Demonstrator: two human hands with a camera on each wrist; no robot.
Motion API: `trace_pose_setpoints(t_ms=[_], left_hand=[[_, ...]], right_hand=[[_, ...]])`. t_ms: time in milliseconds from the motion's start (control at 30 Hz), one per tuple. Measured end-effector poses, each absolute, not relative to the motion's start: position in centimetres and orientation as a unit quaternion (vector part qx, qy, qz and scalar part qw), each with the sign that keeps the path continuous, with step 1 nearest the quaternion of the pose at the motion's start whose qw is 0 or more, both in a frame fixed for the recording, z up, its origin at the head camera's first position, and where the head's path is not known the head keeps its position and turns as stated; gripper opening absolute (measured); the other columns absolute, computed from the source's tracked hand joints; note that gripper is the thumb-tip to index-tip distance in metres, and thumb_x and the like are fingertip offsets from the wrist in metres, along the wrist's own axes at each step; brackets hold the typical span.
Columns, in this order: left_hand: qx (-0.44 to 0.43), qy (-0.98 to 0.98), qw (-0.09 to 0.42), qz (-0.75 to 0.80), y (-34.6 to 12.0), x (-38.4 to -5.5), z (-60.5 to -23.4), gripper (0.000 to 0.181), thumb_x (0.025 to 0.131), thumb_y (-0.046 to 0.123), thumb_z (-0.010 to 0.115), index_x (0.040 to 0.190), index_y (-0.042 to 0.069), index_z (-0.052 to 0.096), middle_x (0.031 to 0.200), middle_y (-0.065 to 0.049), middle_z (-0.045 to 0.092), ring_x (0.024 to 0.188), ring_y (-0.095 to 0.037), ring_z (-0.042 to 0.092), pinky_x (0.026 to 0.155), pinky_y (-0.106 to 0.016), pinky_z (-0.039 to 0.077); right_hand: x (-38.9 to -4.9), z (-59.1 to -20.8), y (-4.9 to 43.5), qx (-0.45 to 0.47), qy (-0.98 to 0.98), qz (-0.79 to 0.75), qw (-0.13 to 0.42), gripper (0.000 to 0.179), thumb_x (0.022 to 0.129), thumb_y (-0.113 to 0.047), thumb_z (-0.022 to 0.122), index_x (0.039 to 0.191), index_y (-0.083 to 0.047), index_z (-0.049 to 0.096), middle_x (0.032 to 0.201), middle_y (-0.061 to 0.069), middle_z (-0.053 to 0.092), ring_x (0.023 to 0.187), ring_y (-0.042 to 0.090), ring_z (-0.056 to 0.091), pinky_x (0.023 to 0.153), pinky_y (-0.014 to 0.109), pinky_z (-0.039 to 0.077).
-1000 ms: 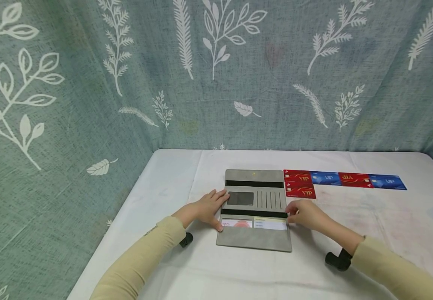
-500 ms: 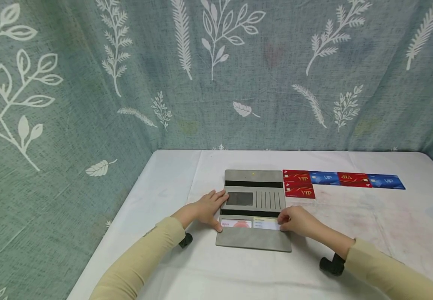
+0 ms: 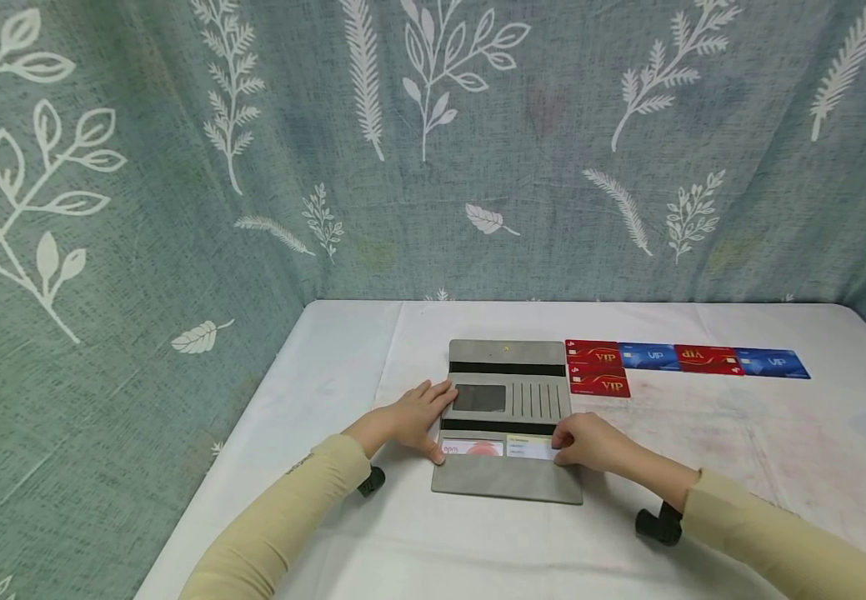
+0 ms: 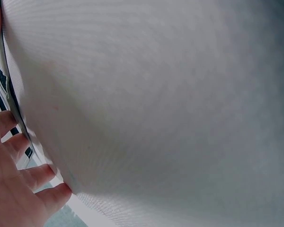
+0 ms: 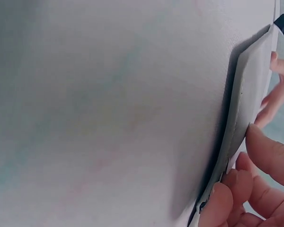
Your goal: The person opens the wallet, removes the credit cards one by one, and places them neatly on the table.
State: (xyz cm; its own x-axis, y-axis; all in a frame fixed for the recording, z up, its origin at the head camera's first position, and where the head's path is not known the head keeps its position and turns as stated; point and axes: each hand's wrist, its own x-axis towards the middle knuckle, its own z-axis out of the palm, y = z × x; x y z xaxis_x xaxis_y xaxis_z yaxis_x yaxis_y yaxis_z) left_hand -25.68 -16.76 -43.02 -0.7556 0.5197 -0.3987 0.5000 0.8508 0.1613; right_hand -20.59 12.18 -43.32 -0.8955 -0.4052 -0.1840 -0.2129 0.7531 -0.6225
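Note:
A grey wallet [image 3: 508, 487] lies unfolded flat, with black bands, a dark window and a row of narrow card slots. Two paper cards sit in its lower pocket: a pink-and-white card [image 3: 470, 447] on the left and a white card [image 3: 528, 447] with a yellow top edge on the right. Fingers spread, my left hand [image 3: 417, 417] rests along the wallet's left edge. My right hand [image 3: 593, 442] has curled fingers and thumb at the right end of the white card, hiding that end. In the right wrist view, the thumb [image 5: 270, 151] lies against the wallet's flap.
Red VIP cards [image 3: 599, 382] and blue VIP cards [image 3: 648, 357] lie in a row right of the wallet's top, one red card below the first. A white cloth covers the table [image 3: 372, 533]. A leaf-patterned curtain [image 3: 402, 233] hangs behind and at the left.
From the wallet's right edge, my right hand has moved left over the end of the white card, then slightly further left. The left hand and the wallet stay in place.

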Motion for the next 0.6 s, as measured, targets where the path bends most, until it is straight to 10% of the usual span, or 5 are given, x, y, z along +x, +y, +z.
trace_pose_setpoints(t_ms=[600], left_hand=[[0.283, 0.936, 0.210, 0.019, -16.73, -25.68, -43.00, 0.110, 0.066, 0.050, 0.075, 0.147, 0.007, 0.016, 0.153, -0.011, 0.009, 0.138, -0.039, 0.010, 0.110, -0.049, 0.017]], right_hand=[[-21.04, -42.51, 11.54, -0.164, 0.930, -0.277, 0.176, 0.012, 0.074, -0.005, 0.073, 0.069, -0.007, 0.063, 0.063, -0.001, 0.055, 0.061, 0.013, 0.047, 0.056, 0.024, 0.040]])
